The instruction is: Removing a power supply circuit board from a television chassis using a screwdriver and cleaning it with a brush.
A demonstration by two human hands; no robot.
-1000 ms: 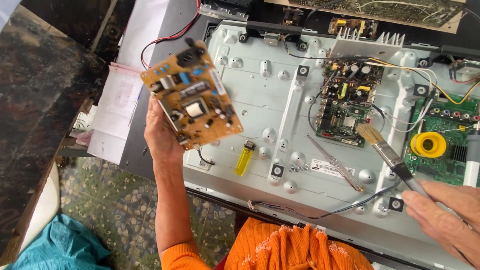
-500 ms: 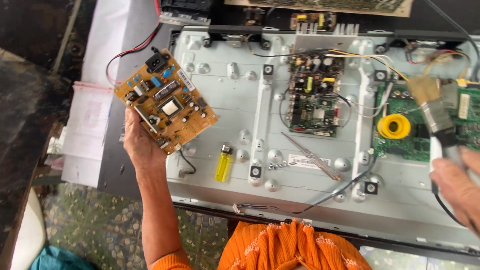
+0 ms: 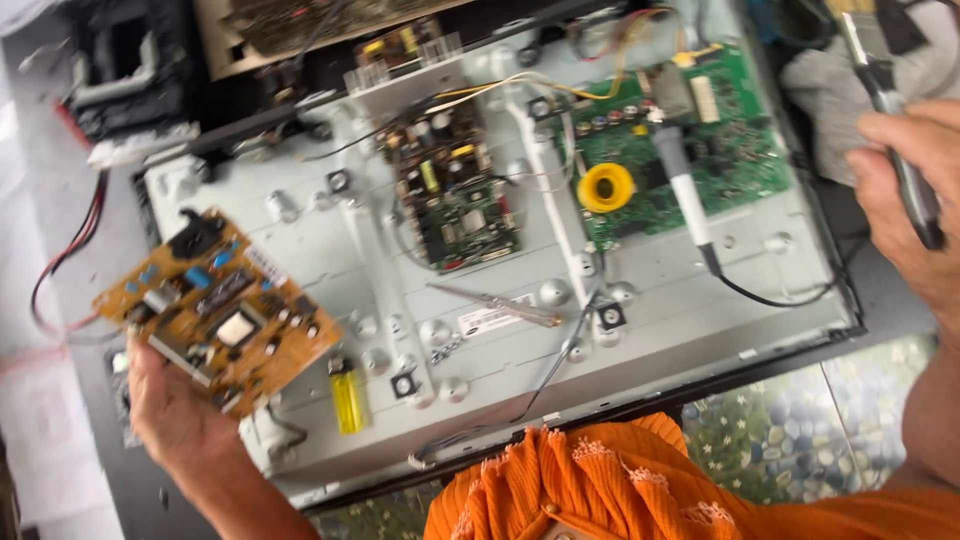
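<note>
The left hand (image 3: 175, 405) holds an orange-brown circuit board (image 3: 220, 312) from below, and the fingers are closed on its lower edge, so the board is lifted and tilted over the left end of the opened television back panel (image 3: 500, 330). This board carries a black block, a white square part and some blue parts on its face. The right hand (image 3: 915, 195) is at the right edge of the view, and its fingers are curled tightly around the dark handle of a paint brush (image 3: 890, 110); the handle goes up from the fist toward the top corner, where the bristles are cut off by the frame. The brush is over the right end of the panel, well apart from the orange-brown board. On the grey metal panel lies a yellow lighter (image 3: 346, 395) just beside the lower right corner of the held board. In the middle a dark small circuit board (image 3: 455, 195) is mounted, and to the right of it a green circuit board (image 3: 690, 150) with a yellow ring-shaped part (image 3: 606, 187) on it. A thin metal tool (image 3: 495, 304) lies below the dark board. A grey cloth (image 3: 840, 90) is at the upper right, behind the brush. Orange clothing (image 3: 620, 490) fills the bottom.
</note>
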